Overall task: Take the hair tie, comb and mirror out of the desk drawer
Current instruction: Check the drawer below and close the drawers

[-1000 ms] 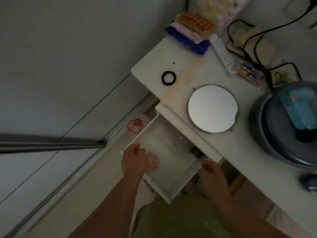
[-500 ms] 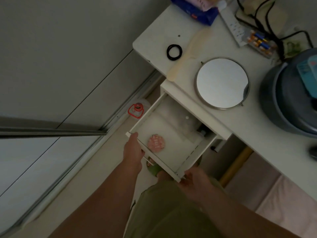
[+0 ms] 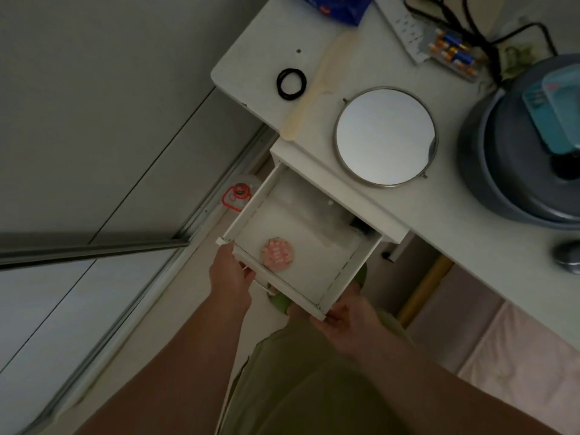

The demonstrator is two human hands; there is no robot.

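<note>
The left hand (image 3: 230, 273) was curled around the near-left corner of the drawer (image 3: 309, 290) front, fingers hooked over its edge, while the right hand (image 3: 343, 320) cupped the near-right corner from below, fingers partly bent against the panel; neither held a loose object. All three task things lay well beyond both hands, up on the desk (image 3: 408, 211): the black hair tie (image 3: 291, 82) farthest to the left, the pale comb (image 3: 314, 92) just beside it, and the round mirror (image 3: 385, 136) further right, straight ahead of the right hand. Just past the left hand's fingertips, inside the drawer, sat only a small pink disc (image 3: 277, 254). The tie looked soft and light, a pinch anywhere would serve. The comb seemed stiff and light, best taken by its handle. The mirror was probably heavier and fragile, best gripped by its metal rim.
</note>
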